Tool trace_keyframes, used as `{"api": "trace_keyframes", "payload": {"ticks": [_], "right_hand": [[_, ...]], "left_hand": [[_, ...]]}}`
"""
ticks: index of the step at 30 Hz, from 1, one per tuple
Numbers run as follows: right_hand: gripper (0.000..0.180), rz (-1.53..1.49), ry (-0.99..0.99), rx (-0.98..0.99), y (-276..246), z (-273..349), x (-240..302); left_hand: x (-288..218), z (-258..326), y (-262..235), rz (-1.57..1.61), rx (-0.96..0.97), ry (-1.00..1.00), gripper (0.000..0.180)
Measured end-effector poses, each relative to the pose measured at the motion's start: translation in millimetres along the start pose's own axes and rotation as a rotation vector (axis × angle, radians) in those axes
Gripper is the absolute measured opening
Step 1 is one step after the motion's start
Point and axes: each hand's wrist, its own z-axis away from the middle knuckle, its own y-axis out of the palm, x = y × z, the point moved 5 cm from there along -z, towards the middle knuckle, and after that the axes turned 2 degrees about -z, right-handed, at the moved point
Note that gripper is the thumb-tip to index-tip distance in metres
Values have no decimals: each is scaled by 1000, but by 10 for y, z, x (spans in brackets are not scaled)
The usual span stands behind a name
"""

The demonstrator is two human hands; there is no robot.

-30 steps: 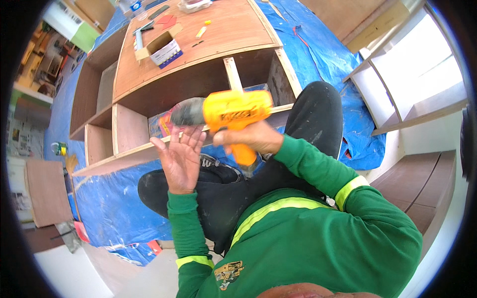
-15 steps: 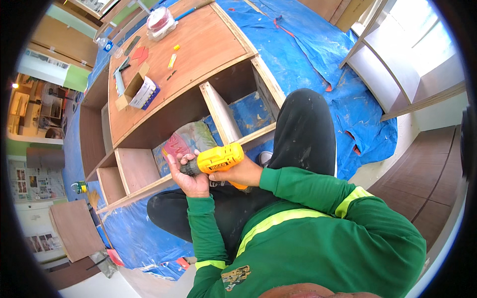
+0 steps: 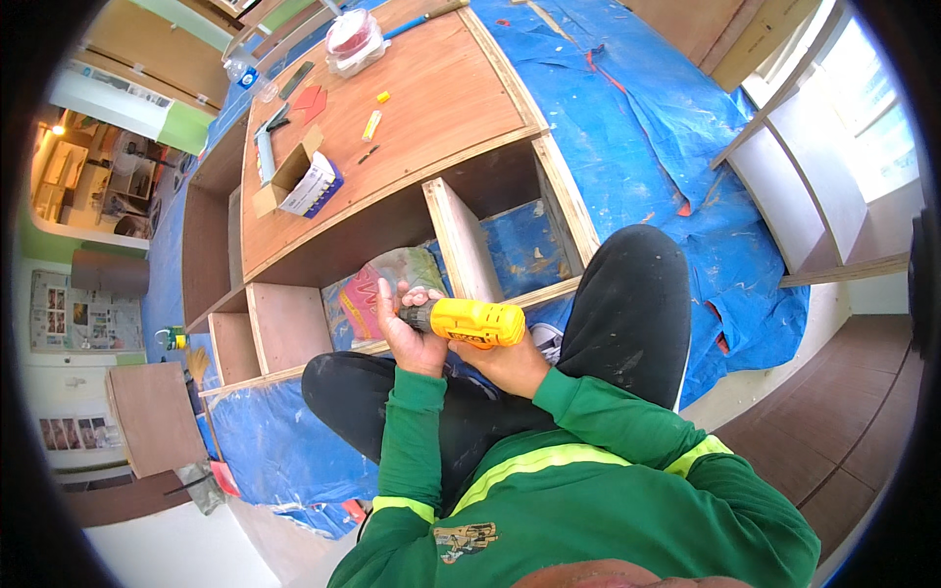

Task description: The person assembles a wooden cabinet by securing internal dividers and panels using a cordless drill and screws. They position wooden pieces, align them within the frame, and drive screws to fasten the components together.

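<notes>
Above my crossed legs, a yellow and black cordless drill lies almost level, its chuck toward the left. My right hand is wrapped round the drill's handle, which is mostly hidden beneath the body. At the front end my left hand is closed about the black chuck, palm up, with some fingers behind it. Whether a bit sits in the chuck cannot be made out. Just beyond both hands is a low plywood cabinet with open compartments. A printed plastic sack lies inside its middle compartment.
On the cabinet panel are an open small carton, a yellow-and-white tube, red sheets and a plastic-wrapped tub. Blue tarpaulin covers the floor. A curved shelf unit stands at right, a broom at left.
The drill has rolled and tipped in my hands, so its rear end points more to the right. Both hands still hold it. The whole view has shifted slightly.
</notes>
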Motion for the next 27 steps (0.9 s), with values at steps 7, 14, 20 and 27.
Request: {"api": "trace_keyframes", "payload": {"ticks": [7, 14, 20, 27], "right_hand": [[52, 106, -189, 240, 22, 76, -79], [48, 250, -205, 324, 73, 117, 64], [46, 327, -301, 279, 215, 199, 157], [49, 290, -390, 266, 444, 224, 186]], "left_hand": [[-71, 96, 36, 76, 161, -202, 40], [-119, 219, 166, 150, 354, -282, 42], [-213, 332, 302, 177, 424, -325, 40], [-429, 439, 409, 114, 496, -257, 45]]}}
